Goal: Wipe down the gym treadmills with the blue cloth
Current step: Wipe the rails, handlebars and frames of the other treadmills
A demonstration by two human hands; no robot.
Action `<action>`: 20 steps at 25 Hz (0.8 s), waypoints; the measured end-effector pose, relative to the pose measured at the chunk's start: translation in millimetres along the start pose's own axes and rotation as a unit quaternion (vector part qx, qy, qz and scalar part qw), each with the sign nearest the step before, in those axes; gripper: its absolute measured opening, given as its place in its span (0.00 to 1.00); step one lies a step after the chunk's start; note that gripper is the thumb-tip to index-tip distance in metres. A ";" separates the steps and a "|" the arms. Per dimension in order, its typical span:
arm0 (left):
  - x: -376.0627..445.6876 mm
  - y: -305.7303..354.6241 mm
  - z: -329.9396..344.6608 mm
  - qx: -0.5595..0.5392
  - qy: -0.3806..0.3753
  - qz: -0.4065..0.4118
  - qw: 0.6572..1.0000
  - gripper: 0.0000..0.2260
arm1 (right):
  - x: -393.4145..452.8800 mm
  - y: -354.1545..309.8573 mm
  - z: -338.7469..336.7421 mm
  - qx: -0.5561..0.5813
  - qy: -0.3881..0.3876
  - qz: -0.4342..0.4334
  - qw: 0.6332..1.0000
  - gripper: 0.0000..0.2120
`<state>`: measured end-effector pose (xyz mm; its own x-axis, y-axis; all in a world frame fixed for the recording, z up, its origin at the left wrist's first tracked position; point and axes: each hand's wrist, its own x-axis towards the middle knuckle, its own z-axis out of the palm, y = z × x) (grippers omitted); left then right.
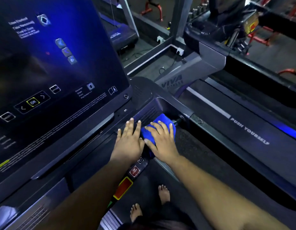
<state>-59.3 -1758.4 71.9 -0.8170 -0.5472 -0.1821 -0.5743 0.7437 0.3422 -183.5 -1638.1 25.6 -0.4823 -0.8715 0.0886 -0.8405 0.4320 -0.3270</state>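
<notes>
Under my right hand [162, 141], on the dark plastic ledge [102, 146] below the treadmill's big glowing touchscreen [49, 67], lay the bunched blue microfibre cloth [163, 121]. It sat in the recessed corner by the perforated grille [148, 115], its far edge close to a small dark knob [178, 121]. My right fingers [158, 128] were spread nearly straight and pressed flat on top of it, gripping nothing, only pinning it down. My left hand [129, 143] rested just beside, fingers straight and flat on the bare ledge, thumb edge touching the cloth's near side.

I judged the cloth soft, light and limp: it would crumple rather than slide as a pad unless I kept my palm weight on it, and it would drag a little on the textured plastic. The best hold seemed to be the thick folded middle under my palm, with the loose corner tucked in so it did not catch on the knob or the grille.

Nearer to me sat the red octagonal stop button [134, 171] and the red and yellow safety tab [123, 188]; pressing too hard there looked risky. Below were my bare feet [163, 194] on the black running belt [202, 150], and another treadmill [243, 97] stood to the right.
</notes>
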 end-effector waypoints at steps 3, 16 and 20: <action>-1.3 -2.6 -0.9 0.006 0.001 0.011 1.000 0.30 | 18.9 31.6 -22.6 -0.017 -0.115 -0.044 0.992 0.42; 26.8 70.6 1.5 0.109 -0.015 0.070 0.991 0.34 | 10.4 102.7 -136.4 0.070 0.160 -0.024 0.984 0.27; 69.8 118.3 20.5 0.125 -0.051 0.072 0.988 0.33 | 0.1 158.6 -128.6 -0.086 -0.073 0.037 0.993 0.36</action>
<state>-185.3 -1700.7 80.8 -0.8850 -0.3969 -0.2435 -0.4363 0.8895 0.1356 -348.6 -1539.8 94.7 -0.5143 -0.8547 -0.0708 -0.8396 0.5186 -0.1615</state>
